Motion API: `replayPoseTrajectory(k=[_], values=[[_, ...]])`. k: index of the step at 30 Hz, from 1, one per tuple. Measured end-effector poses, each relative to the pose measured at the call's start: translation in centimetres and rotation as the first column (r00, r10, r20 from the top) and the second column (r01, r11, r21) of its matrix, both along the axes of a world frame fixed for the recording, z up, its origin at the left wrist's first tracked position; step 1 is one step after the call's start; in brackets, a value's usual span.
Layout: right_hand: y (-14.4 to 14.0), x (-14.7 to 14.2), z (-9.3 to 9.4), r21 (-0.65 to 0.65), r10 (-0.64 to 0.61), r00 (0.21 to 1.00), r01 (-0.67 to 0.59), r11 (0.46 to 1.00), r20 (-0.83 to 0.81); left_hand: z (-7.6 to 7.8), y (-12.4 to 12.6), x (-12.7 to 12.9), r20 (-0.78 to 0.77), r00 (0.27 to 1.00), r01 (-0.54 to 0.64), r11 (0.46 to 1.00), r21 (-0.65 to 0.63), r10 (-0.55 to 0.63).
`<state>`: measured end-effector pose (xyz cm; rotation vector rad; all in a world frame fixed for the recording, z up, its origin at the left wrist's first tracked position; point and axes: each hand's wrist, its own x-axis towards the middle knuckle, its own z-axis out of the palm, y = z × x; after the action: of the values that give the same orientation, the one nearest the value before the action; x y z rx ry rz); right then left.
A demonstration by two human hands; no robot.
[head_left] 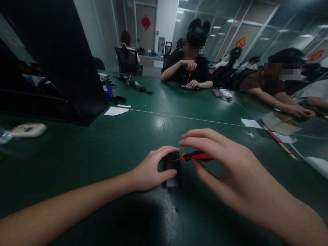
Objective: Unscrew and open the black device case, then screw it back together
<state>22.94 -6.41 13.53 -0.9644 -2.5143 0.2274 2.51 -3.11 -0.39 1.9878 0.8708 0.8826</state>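
A small black rectangular device [173, 181] lies on the green table, its exact kind unclear in the dim light. My left hand [150, 169] grips it from the left, thumb on its upper face and fingers bent over the far end. In my right hand [230, 164] is a screwdriver [201, 155] with a red and black handle, held between thumb and fingers. Its thin shaft points left, and the tip reaches over the device near my left fingers. Whether the tip sits in a screw I cannot tell.
A large black panel or case [58, 61] rises at the left, with a pale oblong object [29, 130] before it. Cables [129, 81] and paper [116, 111] lie farther back. Across the table a person [189, 68] works with a tool; another person [271, 85] sits at right.
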Motion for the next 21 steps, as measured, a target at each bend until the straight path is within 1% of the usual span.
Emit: replayPoseTrajectory(k=[6,11,13,17,21], values=[[-0.1,0.1,0.0,-0.026,-0.027,0.999,0.028,0.999,0.034,0.0,0.0,0.0,0.004,1.0,0.002,1.0,0.009,-0.002],[-0.1,0.0,0.1,-0.033,0.002,1.0,-0.002,0.999,-0.001,0.0,0.0,-0.1,0.007,1.0,0.0,1.0,0.013,0.0],[-0.1,0.0,0.1,-0.046,-0.017,0.999,0.018,0.999,0.034,0.0,0.0,-0.1,-0.002,1.0,0.003,1.0,0.009,-0.003],[-0.2,0.3,0.5,-0.046,-0.068,0.993,0.073,0.996,0.1,0.1,0.1,-0.2,-0.048,0.999,0.007,1.0,0.0,-0.007],[-0.4,1.1,1.4,-0.041,-0.059,0.994,0.063,0.997,0.097,0.4,0.3,-0.6,-0.132,0.991,-0.004,0.999,0.043,0.01]])
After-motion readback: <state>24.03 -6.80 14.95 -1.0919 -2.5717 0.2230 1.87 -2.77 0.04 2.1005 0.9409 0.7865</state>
